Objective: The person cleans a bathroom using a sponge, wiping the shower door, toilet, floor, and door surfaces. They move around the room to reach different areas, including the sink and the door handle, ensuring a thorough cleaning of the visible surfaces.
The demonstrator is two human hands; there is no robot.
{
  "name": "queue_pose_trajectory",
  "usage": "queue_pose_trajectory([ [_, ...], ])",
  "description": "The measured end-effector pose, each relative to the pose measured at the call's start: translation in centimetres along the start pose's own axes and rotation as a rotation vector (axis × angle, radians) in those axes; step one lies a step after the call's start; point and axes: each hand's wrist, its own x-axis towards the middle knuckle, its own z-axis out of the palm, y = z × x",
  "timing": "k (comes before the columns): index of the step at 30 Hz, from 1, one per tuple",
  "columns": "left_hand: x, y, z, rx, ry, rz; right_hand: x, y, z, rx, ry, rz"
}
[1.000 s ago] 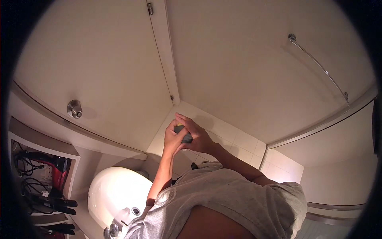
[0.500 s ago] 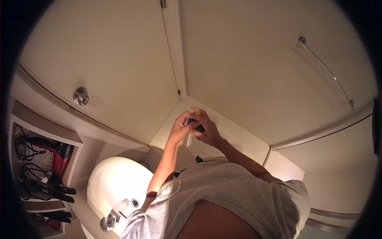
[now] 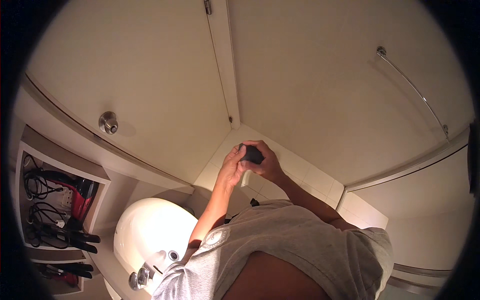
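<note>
Both my hands are raised in front of me over the tiled floor, holding one small dark rounded object [image 3: 251, 154] between them. My left hand [image 3: 231, 167] grips it from the left side, fingers curled up against it. My right hand [image 3: 267, 162] wraps over it from the right and top, covering most of it. What the object is cannot be made out. My grey shirt [image 3: 280, 250] fills the lower middle of the view and hides my lower body.
A closed door with a round metal knob [image 3: 108, 122] is at the left. A white sink [image 3: 145, 237] with a metal tap [image 3: 139, 277] lies lower left. Open shelves [image 3: 60, 200] hold a red hair dryer and cables. A towel bar [image 3: 415, 92] hangs on the right wall.
Both hands stay together on the dark object; my right hand has closed further over it. The view has shifted slightly, so the door and the sink sit a little further right.
</note>
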Motion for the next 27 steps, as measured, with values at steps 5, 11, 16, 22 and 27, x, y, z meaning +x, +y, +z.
queue_pose_trajectory([
  [5, 0.1, -0.9, -0.5, 0.293, 0.101, -0.028, -0.9, 1.8, 0.2, 0.13, 0.082, 0.224],
  [11, -0.8, -1.0, 0.4, 0.535, 0.299, -0.106, -1.3, 2.0, 0.6, 0.068, 0.171, 0.012],
  [16, -0.9, -1.3, -1.3, -0.173, -0.022, -0.116, -1.1, 0.0, 2.3, 0.138, 0.121, 0.063],
  [22, -1.8, -0.6, -1.1, -0.163, 0.044, -0.029, -0.7, 1.1, 1.6, -0.296, 0.021, -0.239],
  [27, -3.7, 1.5, -7.6, -0.042, 0.233, 0.054, 3.2, -12.4, -6.0, -0.176, 0.078, -0.356],
])
